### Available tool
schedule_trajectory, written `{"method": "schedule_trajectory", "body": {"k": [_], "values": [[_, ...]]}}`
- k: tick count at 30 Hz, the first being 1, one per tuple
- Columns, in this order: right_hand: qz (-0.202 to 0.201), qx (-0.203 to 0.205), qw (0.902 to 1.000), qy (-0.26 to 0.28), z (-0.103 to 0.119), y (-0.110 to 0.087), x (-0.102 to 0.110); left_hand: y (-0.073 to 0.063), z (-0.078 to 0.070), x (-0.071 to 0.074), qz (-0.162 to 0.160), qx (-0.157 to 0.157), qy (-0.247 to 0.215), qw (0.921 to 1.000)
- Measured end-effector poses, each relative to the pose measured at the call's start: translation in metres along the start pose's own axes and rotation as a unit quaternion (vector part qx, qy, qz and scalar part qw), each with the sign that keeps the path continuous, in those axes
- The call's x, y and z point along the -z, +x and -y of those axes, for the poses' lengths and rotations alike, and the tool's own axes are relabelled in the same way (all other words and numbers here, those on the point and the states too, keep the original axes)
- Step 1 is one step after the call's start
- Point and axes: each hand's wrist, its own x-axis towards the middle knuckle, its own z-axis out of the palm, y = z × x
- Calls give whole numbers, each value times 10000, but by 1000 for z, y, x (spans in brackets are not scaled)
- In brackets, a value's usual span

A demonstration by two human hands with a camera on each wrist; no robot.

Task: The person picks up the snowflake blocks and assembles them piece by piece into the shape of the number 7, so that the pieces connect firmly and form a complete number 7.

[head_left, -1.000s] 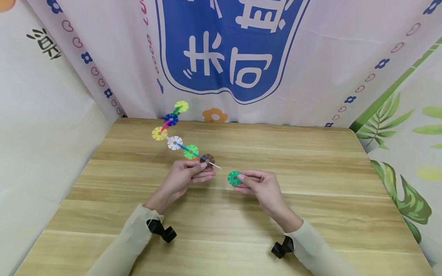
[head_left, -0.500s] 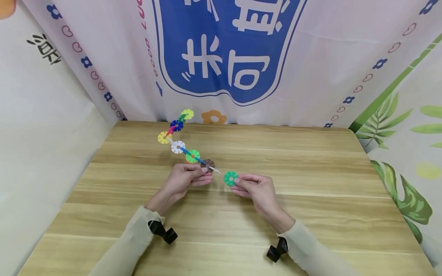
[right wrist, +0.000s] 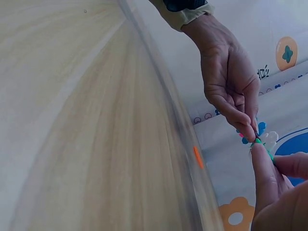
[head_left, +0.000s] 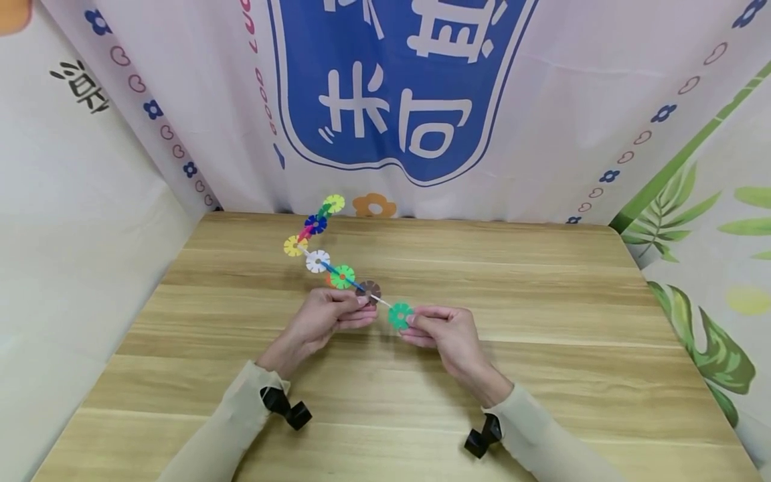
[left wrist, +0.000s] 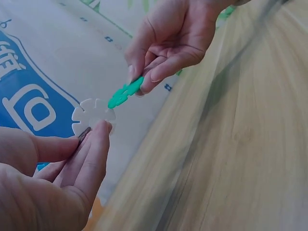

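My left hand [head_left: 322, 316] pinches a brown snowflake disc [head_left: 369, 290], the near end of a zigzag chain of slotted plastic discs. Farther along the chain are a light green disc [head_left: 342, 276], a white one [head_left: 318, 261], a yellow one [head_left: 295, 246], a blue one [head_left: 316, 223] and a yellow-green one [head_left: 334, 203], with edge-on discs between them. Another whitish disc [left wrist: 89, 114] juts from the brown one toward my right hand [head_left: 446, 331]. That hand pinches a green disc [head_left: 399, 316] between thumb and fingers, its edge right at the whitish disc's rim.
Below both hands lies a wood-grain table [head_left: 385, 415]. A printed curtain [head_left: 542, 134] hangs behind its far edge. Partly behind the light green disc shows a bit of orange [head_left: 330, 280]. Each sleeve carries a black wrist camera, the left one [head_left: 286, 407] and the right one [head_left: 484, 436].
My right hand has brought the green disc leftward to the whitish disc's edge, turning it slightly. The chain in my left hand has swung a little down and right.
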Motion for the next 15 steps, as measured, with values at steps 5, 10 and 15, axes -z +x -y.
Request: {"method": "schedule_trajectory", "body": {"k": [5, 10, 15], "values": [[123, -9, 9998, -131, -2, 0, 1, 0, 5, -2, 76, 9, 222, 9997], [100, -12, 9997, -210, -5, -1, 3, 1, 11, -4, 294, -44, 289, 9991], [159, 25, 9993, -323, -6, -1, 1, 1, 12, -5, 312, -86, 355, 9988]]}}
